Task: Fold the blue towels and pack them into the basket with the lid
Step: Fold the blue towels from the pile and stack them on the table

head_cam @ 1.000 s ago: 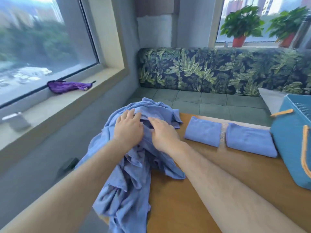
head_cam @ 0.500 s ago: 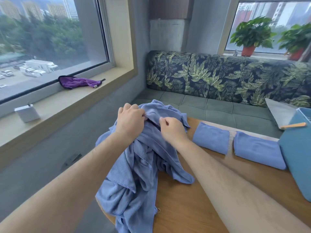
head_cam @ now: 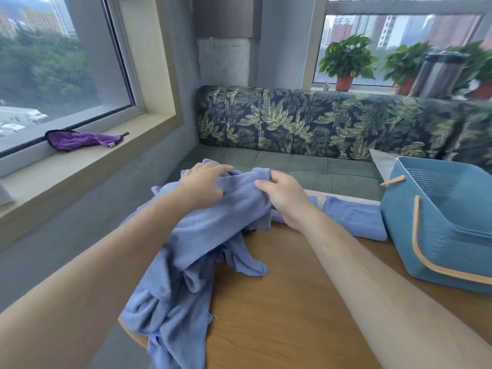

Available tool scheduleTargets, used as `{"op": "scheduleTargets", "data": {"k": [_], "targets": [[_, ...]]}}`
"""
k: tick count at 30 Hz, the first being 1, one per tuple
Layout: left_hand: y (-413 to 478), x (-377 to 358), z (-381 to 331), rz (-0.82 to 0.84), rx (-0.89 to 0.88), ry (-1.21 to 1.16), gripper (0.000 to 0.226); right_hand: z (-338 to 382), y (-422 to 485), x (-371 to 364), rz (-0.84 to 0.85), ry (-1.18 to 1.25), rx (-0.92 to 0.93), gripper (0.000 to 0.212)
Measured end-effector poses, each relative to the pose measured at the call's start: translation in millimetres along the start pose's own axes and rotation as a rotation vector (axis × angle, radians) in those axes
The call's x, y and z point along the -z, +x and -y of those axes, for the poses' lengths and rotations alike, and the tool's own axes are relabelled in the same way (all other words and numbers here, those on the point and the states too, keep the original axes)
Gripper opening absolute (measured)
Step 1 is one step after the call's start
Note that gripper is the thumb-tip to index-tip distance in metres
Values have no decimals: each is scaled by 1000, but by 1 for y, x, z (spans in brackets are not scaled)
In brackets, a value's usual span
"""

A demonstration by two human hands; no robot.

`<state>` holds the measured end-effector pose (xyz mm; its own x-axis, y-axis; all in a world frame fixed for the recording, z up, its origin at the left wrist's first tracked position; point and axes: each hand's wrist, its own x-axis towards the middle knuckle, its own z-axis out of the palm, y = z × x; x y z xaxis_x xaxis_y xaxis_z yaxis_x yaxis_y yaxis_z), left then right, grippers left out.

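Observation:
A heap of crumpled blue towels [head_cam: 186, 262] lies on the left end of the wooden table [head_cam: 292, 315] and hangs over its edge. My left hand [head_cam: 203, 186] and my right hand [head_cam: 286, 198] each grip the upper edge of one blue towel [head_cam: 242, 193], lifted a little above the heap and stretched between them. A folded blue towel [head_cam: 351, 218] lies on the table behind my right hand; another one is mostly hidden by that hand. The teal basket [head_cam: 436, 235] with orange handles stands at the right, its top open.
A bench with a leaf-print backrest [head_cam: 306, 123] runs behind the table. A purple cloth [head_cam: 80, 139] lies on the window sill at the left. Potted plants [head_cam: 346, 59] and a metal flask [head_cam: 439, 75] stand on the far sill.
Both hands went from pressing on the heap to gripping one towel's edge and have pulled it up and apart. The view has swung right, showing more of the basket.

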<state>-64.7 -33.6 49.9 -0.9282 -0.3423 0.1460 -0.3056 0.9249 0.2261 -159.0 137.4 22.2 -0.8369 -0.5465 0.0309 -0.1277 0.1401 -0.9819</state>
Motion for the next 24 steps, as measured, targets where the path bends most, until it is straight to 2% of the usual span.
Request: {"op": "scheduleTargets", "data": {"k": [1,3,4,5,6,10,12,15,17,21,24], "targets": [[1,-2,-11,58,-1,0,41,3,-7,13,6,-7,19,14],[3,-8,-35,139,23,-107,13,7,-20,41,2,-50,35,15],[6,-14,-44,147,-27,-165,12,7,-26,55,-6,-61,29,15],[7,-18,-53,140,-75,-222,20,5,-31,70,-23,-75,16,15],[10,-21,-62,91,-89,-258,19,5,-37,85,-60,-83,6,15],[20,-20,-96,-82,-93,-411,11,-3,-57,140,-389,-153,-88,4],[18,-16,-121,-99,-133,-434,10,-9,-66,158,-499,-156,-92,20],[12,-21,-159,-86,-170,-564,11,-13,-78,160,-405,-121,11,25],[5,-28,-178,9,-198,-687,11,-15,-83,152,-312,-109,55,26],[-9,-43,-185,232,-204,-1038,21,-28,-86,156,-335,-158,66,17],[-18,-63,-176,229,-117,-1083,15,-41,-93,166,-329,-100,30,6]]}}
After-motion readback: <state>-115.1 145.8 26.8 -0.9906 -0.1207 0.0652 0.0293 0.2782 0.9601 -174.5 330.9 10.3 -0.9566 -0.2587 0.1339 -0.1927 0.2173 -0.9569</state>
